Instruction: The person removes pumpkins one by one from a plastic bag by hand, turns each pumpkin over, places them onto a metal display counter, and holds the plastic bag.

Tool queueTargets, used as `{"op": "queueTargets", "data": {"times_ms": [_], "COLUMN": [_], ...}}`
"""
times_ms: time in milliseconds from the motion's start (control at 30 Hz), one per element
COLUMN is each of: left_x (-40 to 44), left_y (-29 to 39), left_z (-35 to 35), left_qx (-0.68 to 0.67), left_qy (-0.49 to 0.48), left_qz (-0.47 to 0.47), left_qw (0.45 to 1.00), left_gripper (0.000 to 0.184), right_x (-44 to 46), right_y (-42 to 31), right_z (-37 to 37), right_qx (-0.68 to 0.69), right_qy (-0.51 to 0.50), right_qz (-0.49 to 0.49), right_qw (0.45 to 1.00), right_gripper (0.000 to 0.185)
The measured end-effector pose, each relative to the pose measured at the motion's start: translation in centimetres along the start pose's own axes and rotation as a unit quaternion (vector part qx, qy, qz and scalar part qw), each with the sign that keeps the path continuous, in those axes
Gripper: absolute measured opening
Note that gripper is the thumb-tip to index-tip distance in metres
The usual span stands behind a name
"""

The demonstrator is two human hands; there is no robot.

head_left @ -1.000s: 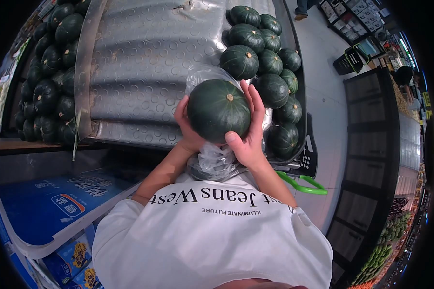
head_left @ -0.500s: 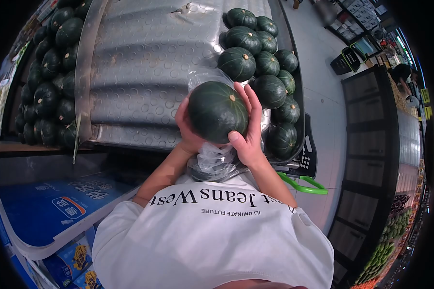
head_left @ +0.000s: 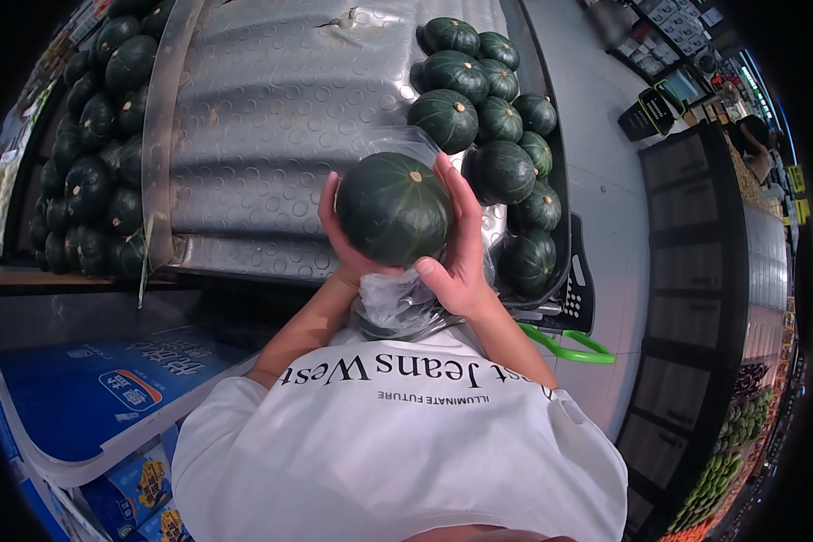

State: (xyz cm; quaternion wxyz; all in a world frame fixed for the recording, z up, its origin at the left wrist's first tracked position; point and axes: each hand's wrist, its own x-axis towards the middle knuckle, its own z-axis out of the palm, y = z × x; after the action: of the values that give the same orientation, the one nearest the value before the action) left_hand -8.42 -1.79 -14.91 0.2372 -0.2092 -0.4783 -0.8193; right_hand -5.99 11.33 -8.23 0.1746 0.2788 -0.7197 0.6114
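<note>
A dark green pumpkin [head_left: 390, 212] with pale streaks and a tan stem scar is held up between both my palms. My left hand [head_left: 339, 237] curves round its left side, the fingertips showing past the edge. On the other side my right hand [head_left: 461, 239] presses against it, fingers stretched upward and thumb low at the front. A clear plastic bag [head_left: 397, 303] hangs crumpled below my hands, in front of my chest. Some clear film also shows behind the pumpkin. What the underside of the pumpkin rests on is hidden.
Several green pumpkins [head_left: 506, 172] lie along the right side of the display, which has a dimpled silver mat [head_left: 262, 135]. More pumpkins [head_left: 88, 185] are piled at the left. A blue printed box [head_left: 108, 388] stands lower left. At right are a basket's green handle [head_left: 587, 348] and dark cabinets [head_left: 686, 271].
The pumpkin has shifted slightly left and turned a little between my palms. My left fingers show more at its left edge.
</note>
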Motion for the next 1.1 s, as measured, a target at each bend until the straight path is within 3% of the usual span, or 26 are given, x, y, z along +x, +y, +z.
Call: {"op": "queueTargets", "data": {"times_ms": [467,667,1000,1100], "left_x": [0.0,-0.1,-0.3,-0.4], "left_y": [-0.4,-0.2,0.1,0.2], "left_z": [-1.2,-1.5,-2.4,-2.5], "left_qx": [-0.072,-0.074,-0.076,-0.082], "left_qy": [0.005,-0.009,-0.025,-0.032], "left_qz": [-0.102,-0.118,-0.147,-0.157], "left_qw": [0.992,0.990,0.986,0.984], "left_gripper": [0.131,0.127,0.119,0.117], "right_x": [0.3,0.4,0.8,0.6], "right_y": [0.0,-0.6,-1.1,-1.2], "right_z": [0.5,0.5,0.6,0.5], "right_qx": [-0.022,-0.037,-0.110,-0.107], "right_qy": [0.003,-0.028,-0.072,-0.084], "right_qz": [0.005,0.047,-0.004,0.031], "right_qw": [1.000,0.998,0.991,0.990], "right_gripper": [0.093,0.102,0.115,0.121]}}
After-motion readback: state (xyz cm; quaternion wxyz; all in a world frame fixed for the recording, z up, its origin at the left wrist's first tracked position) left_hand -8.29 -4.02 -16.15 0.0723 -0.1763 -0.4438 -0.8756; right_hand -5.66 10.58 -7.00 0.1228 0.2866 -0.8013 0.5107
